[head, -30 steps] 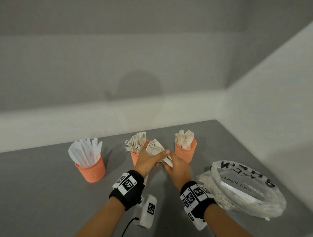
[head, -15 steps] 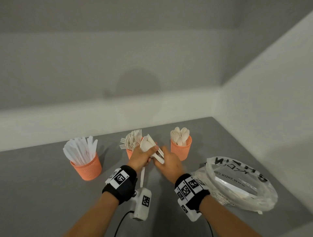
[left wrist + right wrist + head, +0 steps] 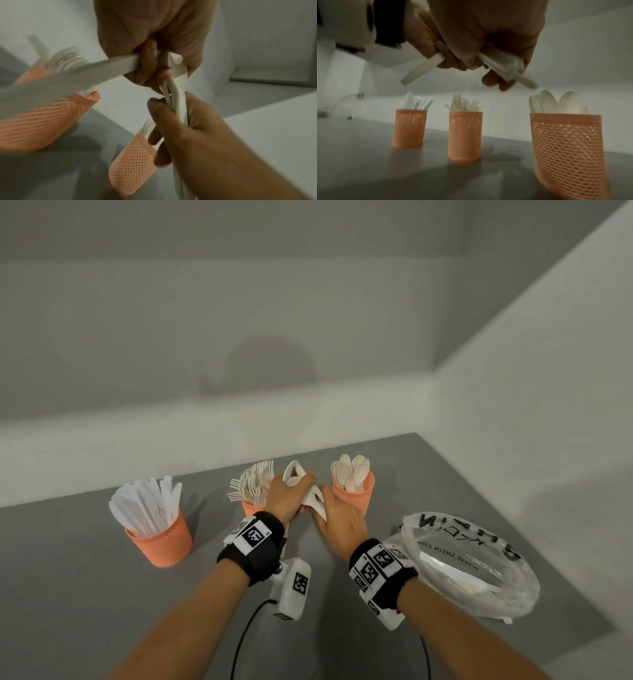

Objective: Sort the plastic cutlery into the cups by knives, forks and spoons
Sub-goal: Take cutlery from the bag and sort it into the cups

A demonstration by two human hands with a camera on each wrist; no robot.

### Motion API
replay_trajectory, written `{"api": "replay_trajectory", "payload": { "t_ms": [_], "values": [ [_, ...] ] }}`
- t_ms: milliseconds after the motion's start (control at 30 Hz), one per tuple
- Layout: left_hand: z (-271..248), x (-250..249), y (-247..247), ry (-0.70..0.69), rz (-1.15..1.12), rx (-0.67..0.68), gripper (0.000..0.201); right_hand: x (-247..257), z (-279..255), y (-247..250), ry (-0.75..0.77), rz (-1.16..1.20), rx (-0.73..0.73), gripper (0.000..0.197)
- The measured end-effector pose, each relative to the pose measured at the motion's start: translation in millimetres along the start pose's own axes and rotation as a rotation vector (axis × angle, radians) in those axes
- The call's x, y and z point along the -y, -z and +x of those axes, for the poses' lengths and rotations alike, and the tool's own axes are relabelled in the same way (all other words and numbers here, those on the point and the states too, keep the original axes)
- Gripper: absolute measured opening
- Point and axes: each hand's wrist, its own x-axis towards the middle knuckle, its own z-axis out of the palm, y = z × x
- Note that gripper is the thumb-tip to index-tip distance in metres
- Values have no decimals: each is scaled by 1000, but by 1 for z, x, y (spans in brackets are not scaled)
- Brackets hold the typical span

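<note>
Three orange mesh cups stand in a row: knives cup (image 3: 161,537) on the left, forks cup (image 3: 249,507) in the middle, spoons cup (image 3: 354,499) on the right. Between the forks and spoons cups, my left hand (image 3: 298,494) grips a bundle of white spoons (image 3: 294,475) near the bowls. My right hand (image 3: 325,508) grips the same bundle lower, at the handles (image 3: 178,102). A flat white handle (image 3: 68,79) also sticks out of the left hand; I cannot tell what kind of piece it is. In the right wrist view the spoons cup (image 3: 566,142) is close below the hands.
A clear plastic bag (image 3: 469,563) with black print lies on the grey table (image 3: 68,594) to the right, close to the right wall (image 3: 548,405). A white camera unit with a cable (image 3: 294,587) hangs under the left wrist.
Both hands keep hold of the spoon bundle between the forks and spoons cups. The bundle has tipped more upright, and the head view has shifted a little.
</note>
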Motion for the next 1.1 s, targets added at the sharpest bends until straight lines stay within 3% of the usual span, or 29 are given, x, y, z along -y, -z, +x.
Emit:
{"api": "replay_trajectory", "payload": {
  "t_ms": [67,200,300,367,433,600,667,833,1100],
  "values": [
    [5,-5,-9,-93,53,-18,17,1,9,10,-62,211,-21,26],
    [12,-18,-27,-243,133,-15,28,4,35,21,-171,531,-48,40],
    [16,-30,-34,-257,69,-41,42,-6,49,19,-224,603,-177,32],
    [18,-33,-33,-249,35,-60,35,-14,55,21,-251,525,-265,30],
    [17,-36,-26,-259,-18,-67,24,-19,63,24,-279,600,-356,28],
    [45,-39,10,-259,-201,-272,43,-44,86,35,-341,897,-600,23],
    [57,-39,28,-318,-144,-332,44,-53,95,36,-344,951,-677,24],
    [76,-21,58,-424,135,-368,46,-67,107,25,-386,997,-740,31],
    [88,20,68,-457,352,-268,47,-76,102,-2,-506,986,-685,37]
  ]
}}
